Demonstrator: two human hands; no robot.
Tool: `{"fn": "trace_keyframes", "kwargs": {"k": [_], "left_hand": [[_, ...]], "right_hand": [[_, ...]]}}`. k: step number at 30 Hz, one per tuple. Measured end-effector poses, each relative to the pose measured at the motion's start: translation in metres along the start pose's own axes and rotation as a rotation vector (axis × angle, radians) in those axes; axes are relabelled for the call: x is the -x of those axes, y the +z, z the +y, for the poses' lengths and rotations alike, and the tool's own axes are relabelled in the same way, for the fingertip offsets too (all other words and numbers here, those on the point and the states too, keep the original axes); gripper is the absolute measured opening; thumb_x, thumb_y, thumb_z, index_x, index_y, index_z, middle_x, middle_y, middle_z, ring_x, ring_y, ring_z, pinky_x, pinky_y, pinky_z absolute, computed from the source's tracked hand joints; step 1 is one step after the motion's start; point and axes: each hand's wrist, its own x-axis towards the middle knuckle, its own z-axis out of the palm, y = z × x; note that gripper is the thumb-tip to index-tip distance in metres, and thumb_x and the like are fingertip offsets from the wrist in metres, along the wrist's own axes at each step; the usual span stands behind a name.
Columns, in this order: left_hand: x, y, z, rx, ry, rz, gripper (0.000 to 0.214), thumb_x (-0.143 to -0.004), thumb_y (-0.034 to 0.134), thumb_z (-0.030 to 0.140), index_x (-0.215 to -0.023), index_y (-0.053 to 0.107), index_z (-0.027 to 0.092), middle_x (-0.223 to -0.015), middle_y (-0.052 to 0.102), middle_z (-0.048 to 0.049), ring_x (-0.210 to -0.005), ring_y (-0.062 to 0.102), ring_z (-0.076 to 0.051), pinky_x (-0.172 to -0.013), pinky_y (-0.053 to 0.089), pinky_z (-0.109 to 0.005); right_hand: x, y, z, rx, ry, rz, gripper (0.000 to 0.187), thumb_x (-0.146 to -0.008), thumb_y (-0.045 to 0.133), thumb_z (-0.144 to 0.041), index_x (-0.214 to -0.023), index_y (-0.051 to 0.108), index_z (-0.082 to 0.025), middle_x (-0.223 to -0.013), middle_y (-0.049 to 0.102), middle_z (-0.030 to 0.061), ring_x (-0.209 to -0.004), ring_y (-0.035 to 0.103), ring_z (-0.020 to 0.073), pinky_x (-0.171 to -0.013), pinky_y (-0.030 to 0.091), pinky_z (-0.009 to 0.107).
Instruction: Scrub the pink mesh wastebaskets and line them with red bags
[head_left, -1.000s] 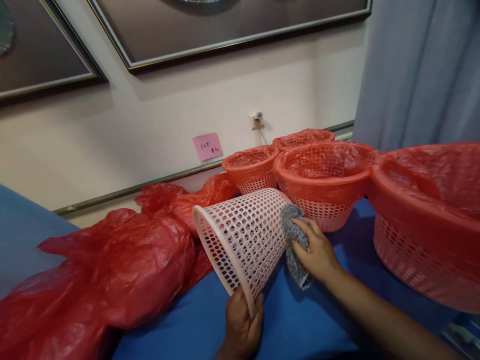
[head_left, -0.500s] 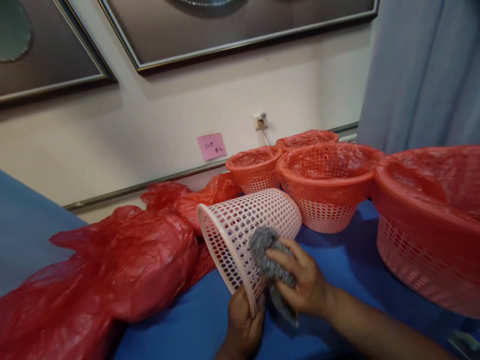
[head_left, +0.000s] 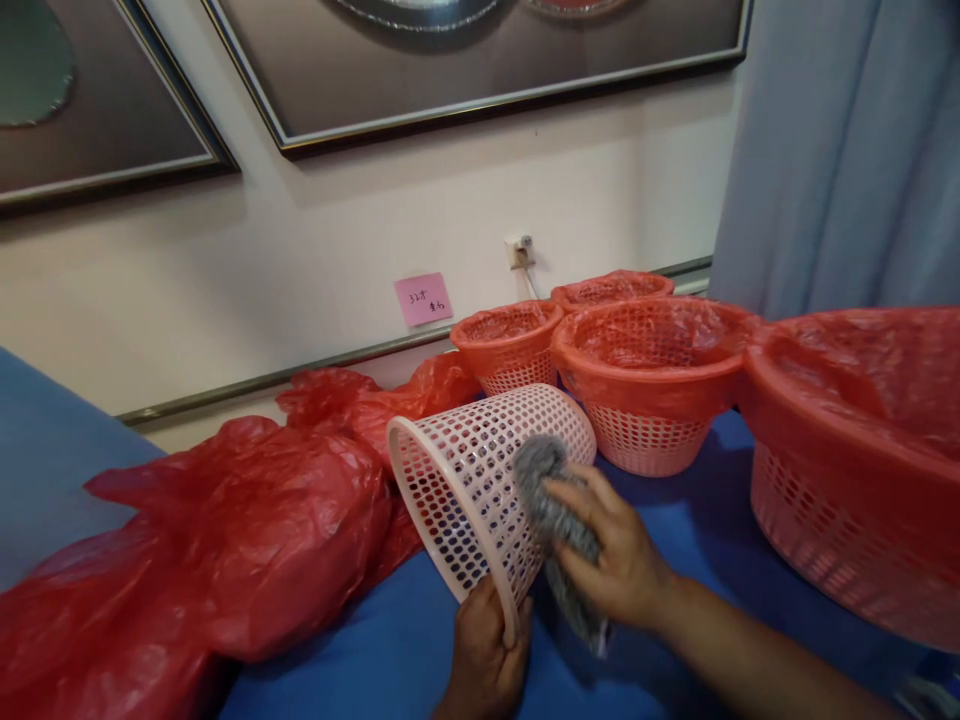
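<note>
A pale pink perforated plastic basket (head_left: 487, 450) lies tipped on its side, its open mouth facing left and toward me. My left hand (head_left: 487, 645) grips the lower part of its rim, fingers inside and thumb outside. Bunched in my right hand (head_left: 611, 550) is a fuzzy grey cloth (head_left: 551, 490), pressed against the basket's outer wall on the right side. The cloth's loose end hangs below my fingers. Part of the wall is hidden behind the cloth and hand.
Red plastic bags (head_left: 292, 530) are heaped at left on the blue-covered table (head_left: 345, 650). Several bag-lined baskets stand at right, including a medium one (head_left: 652, 430) and a large one (head_left: 847, 530). Behind, the wall has a pink note (head_left: 424, 300) and a socket (head_left: 519, 252).
My right hand and the grey cloth have shifted slightly to the right along the basket wall. My left hand keeps hold of the rim. The view has tilted up a little.
</note>
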Motion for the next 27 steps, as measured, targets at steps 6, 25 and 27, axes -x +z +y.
{"fn": "trace_keyframes", "kwargs": {"k": [6, 25, 27], "left_hand": [[-0.003, -0.006, 0.004, -0.028, -0.016, -0.016, 0.032, -0.098, 0.049, 0.023, -0.125, 0.065, 0.02, -0.115, 0.074, -0.0121, -0.107, 0.072, -0.024, -0.093, 0.06, -0.036], [-0.025, -0.02, 0.044, 0.163, -0.295, -0.01, 0.042, -0.093, 0.061, 0.04, -0.128, 0.067, 0.019, -0.119, 0.073, -0.0128, -0.093, 0.073, -0.027, -0.092, 0.06, -0.043], [-0.024, -0.021, 0.043, 0.188, -0.298, -0.013, 0.039, -0.095, 0.059, 0.039, -0.127, 0.069, 0.018, -0.121, 0.073, -0.0132, -0.101, 0.072, -0.028, -0.096, 0.059, -0.043]], "right_hand": [[-0.007, 0.008, 0.007, -0.035, -0.112, 0.028, 0.06, -0.08, 0.056, -0.019, -0.14, 0.054, -0.024, -0.144, 0.047, 0.0122, -0.129, 0.056, 0.0269, -0.105, 0.052, 0.043], [0.033, -0.01, -0.034, -0.109, -0.132, -0.206, 0.072, -0.072, 0.057, -0.008, -0.142, 0.05, -0.025, -0.142, 0.048, 0.0125, -0.121, 0.059, 0.0231, -0.101, 0.055, 0.037], [0.032, -0.008, -0.022, -0.067, -0.099, -0.17, 0.071, -0.073, 0.056, -0.009, -0.142, 0.051, -0.025, -0.145, 0.047, 0.0121, -0.126, 0.057, 0.024, -0.104, 0.053, 0.039]]}}
